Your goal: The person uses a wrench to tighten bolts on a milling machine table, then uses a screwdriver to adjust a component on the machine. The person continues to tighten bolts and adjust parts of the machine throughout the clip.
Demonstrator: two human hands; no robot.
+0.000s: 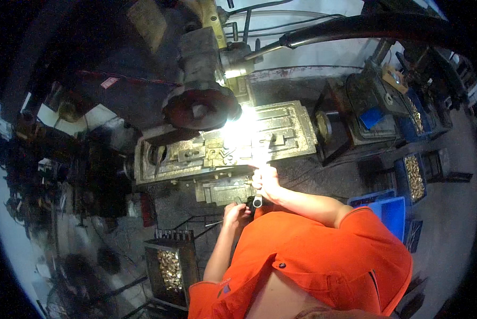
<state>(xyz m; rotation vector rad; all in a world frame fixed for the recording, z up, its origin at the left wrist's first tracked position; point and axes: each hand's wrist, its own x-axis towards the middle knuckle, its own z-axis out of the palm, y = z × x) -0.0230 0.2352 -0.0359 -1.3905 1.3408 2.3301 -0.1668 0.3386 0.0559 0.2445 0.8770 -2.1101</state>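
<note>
Down at the front of the metal machine table [281,133], the right hand [266,182] rests on the table's near edge, close under a bright glare of light [243,125]; its fingers are curled, but whether they pinch anything cannot be told through the glare; just below that hand sits a small silvery cylindrical part [257,201], touching or nearly touching the wrist. The left hand [235,212] is lower and nearer the body, fingers bent inward around something dark and small that is too blurred to identify; it lies just beside the silvery part. Above both hands hangs the heavy reddish machine head [198,109]. To the lower left stands a dark crate [153,266] filled with brass-coloured pieces [169,268]; to the right, well apart, are a blue bin [390,210] and another tray of brass pieces [414,175]. An orange shirt [313,260] fills the lower frame.
</note>
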